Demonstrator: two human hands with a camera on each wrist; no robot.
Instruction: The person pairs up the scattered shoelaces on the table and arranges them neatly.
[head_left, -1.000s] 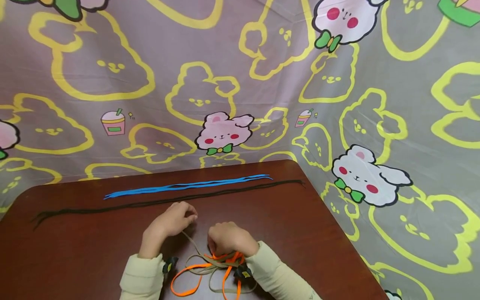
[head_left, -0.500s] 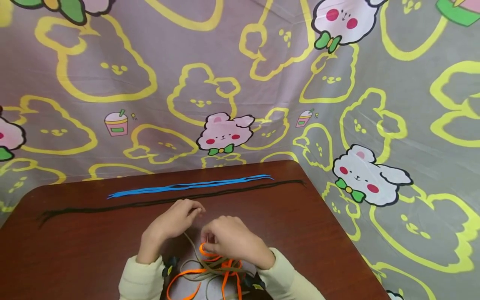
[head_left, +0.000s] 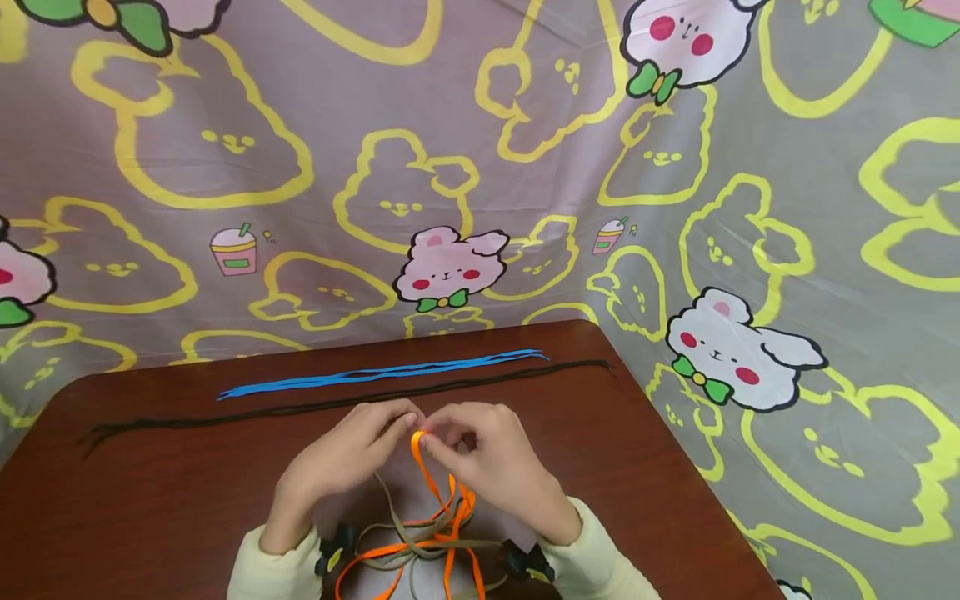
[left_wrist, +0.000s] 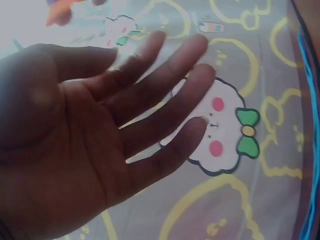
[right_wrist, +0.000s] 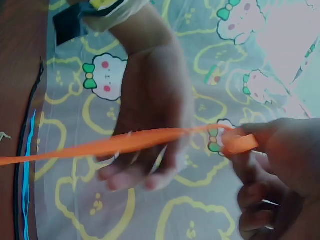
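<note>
My right hand point(head_left: 495, 458) pinches a flat orange lace point(head_left: 417, 450) between thumb and index finger, lifting a length of it off the heap. In the right wrist view that orange lace point(right_wrist: 125, 142) stretches leftward from the pinch, across in front of my left hand point(right_wrist: 155, 95). The left hand's fingertips are close to the right hand's in the head view. From the left wrist view, my left hand point(left_wrist: 100, 120) has its fingers relaxed and spread, with nothing in them. Below both hands, tan laces point(head_left: 480, 544) lie tangled with orange loops.
Blue laces point(head_left: 300, 382) lie lengthwise near the back of the brown table point(head_left: 165, 492). Dark laces point(head_left: 262, 411) run alongside, nearer to me. A cartoon-printed cloth point(head_left: 525, 183) hangs behind the table and along its right side.
My right hand has come up from the heap, drawing the orange lace with it toward the left hand. The left hand has shifted slightly right.
</note>
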